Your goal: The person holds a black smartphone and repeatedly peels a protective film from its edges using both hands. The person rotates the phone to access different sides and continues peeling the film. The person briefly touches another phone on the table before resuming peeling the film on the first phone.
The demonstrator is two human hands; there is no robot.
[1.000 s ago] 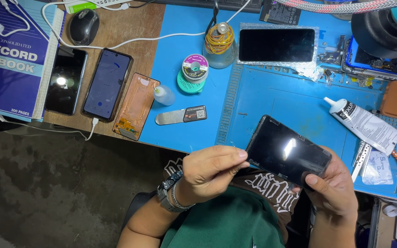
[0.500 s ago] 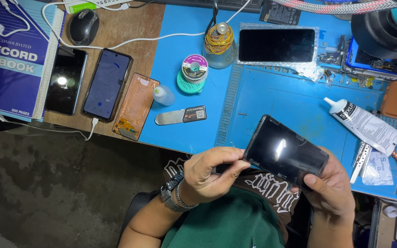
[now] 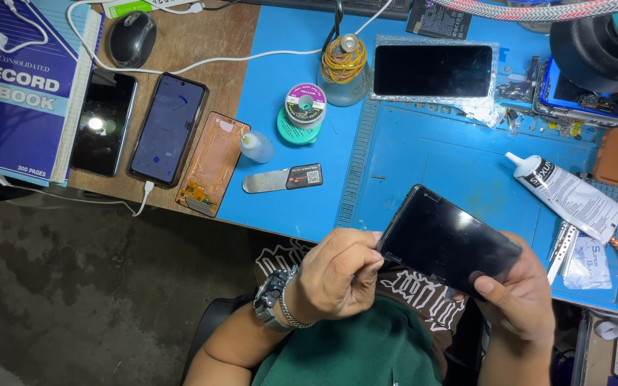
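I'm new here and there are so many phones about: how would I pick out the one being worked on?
Start at the blue work mat and come to its near edge, where the person's two hands meet. The black phone is lifted off the mat, the right hand under its lower end, the left hand pinching its edge. The other phones all lie flat on the bench.

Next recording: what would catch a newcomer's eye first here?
The dark phone screen held between the left hand and right hand, low in the middle. Next, the bright blue work mat behind it, then the blue record book at top left.
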